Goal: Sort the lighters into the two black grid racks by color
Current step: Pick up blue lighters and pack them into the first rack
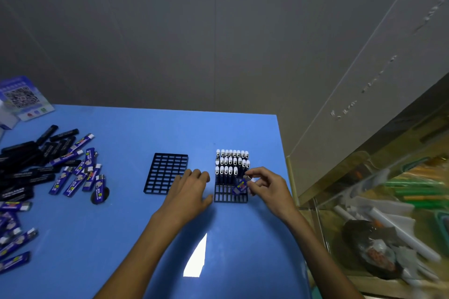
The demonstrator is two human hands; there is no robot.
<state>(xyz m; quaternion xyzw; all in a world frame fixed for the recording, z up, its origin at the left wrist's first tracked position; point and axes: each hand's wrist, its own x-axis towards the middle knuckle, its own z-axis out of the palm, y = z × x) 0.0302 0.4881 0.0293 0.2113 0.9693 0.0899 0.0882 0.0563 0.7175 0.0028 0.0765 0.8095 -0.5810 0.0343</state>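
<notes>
Two black grid racks stand on the blue table. The left rack [165,173] holds nothing. The right rack [230,195] carries several blue lighters [232,164] standing upright in its far rows, while its near rows are bare. My right hand [266,188] pinches a blue lighter [240,187], tilted, over the rack's near right cells. My left hand [190,189] rests flat on the table between the racks, fingers over the left rack's near right corner and thumb by the right rack's left side. A loose pile of blue lighters [80,175] and black lighters [26,165] lies at the far left.
A card with a QR code [23,98] stands at the table's back left corner. To the right of the table edge sits a clear bin [379,213] of rubbish and tubes. A grey wall rises behind the table.
</notes>
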